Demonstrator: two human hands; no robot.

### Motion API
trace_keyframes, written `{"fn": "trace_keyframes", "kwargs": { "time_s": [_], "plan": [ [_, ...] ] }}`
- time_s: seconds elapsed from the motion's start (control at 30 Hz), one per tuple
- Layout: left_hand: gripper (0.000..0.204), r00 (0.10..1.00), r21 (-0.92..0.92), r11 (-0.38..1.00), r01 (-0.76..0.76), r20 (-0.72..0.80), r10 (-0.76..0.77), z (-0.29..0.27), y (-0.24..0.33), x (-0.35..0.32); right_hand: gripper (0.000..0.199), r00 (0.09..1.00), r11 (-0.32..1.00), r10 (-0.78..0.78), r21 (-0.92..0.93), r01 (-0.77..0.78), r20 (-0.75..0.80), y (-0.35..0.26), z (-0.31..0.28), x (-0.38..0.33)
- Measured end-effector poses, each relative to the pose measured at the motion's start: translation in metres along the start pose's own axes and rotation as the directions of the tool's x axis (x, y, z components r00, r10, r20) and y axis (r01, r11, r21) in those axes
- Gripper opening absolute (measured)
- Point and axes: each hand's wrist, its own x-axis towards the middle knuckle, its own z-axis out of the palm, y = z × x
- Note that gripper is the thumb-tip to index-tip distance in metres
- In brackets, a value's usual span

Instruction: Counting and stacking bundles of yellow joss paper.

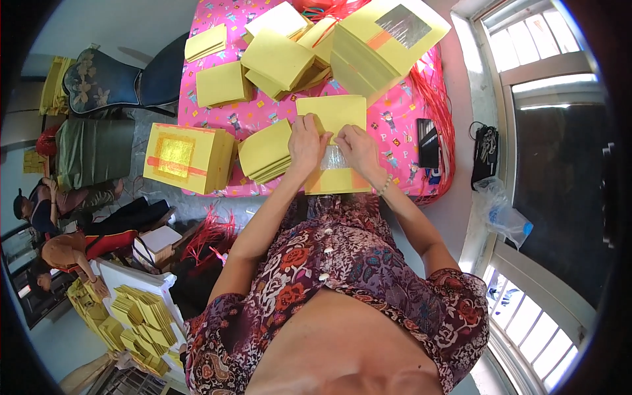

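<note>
The left grip [306,141] rests on the left part of a yellow paper sheet [337,108], fingers bent and thumb reaching toward the right grip [357,148] – whether paper is caught between thumb and fingers I cannot tell. The right grip has its fingertips drawn close together on the sheet's right half; whether they pinch an edge is hidden too.

The sheet lies directly under both grips, its long axis running from beyond them back toward the body. A silver foil patch [334,158] shows on it, between the wrists and on the near side of the fingertips. The relation that counts, as I judge it, is the narrow gap between left thumb and right fingertips: they face each other across the sheet's width, so neither hand is clearly nearer.

Just left of the left grip, on the pink patterned surface [388,118], sits a fanned yellow stack [263,151] – the left hand is the nearer one to it. Farther left stands a thick yellow bundle [187,158]; red strands [440,125] hang well right of the right grip.
</note>
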Motion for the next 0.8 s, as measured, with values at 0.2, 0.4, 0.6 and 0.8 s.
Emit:
{"fn": "trace_keyframes", "kwargs": {
  "time_s": [0.2,0.4,0.6,0.8],
  "plan": [
    [0.06,0.999,-0.058,0.998,-0.018,-0.035,0.016,0.001,-0.004,-0.008,0.017,0.984,0.983,0.124,0.116,-0.139,0.13,-0.005,-0.01,-0.002],
    [0.06,0.987,-0.211,0.965,-0.156,-0.059,0.147,-0.009,-0.022,-0.01,0.018,0.995,0.995,0.039,0.085,-0.047,0.094,0.0,-0.009,-0.003],
    [0.06,0.993,-0.378,0.924,-0.049,0.082,0.086,-0.012,-0.027,-0.011,0.019,0.99,0.996,0.051,0.068,-0.06,0.131,0.0,-0.009,-0.003],
    [0.064,0.97,-0.483,0.868,-0.111,0.137,0.2,-0.012,-0.049,-0.004,0.02,0.994,1.0,0.001,0.028,-0.005,0.114,0.005,-0.004,-0.002]
  ]
}}
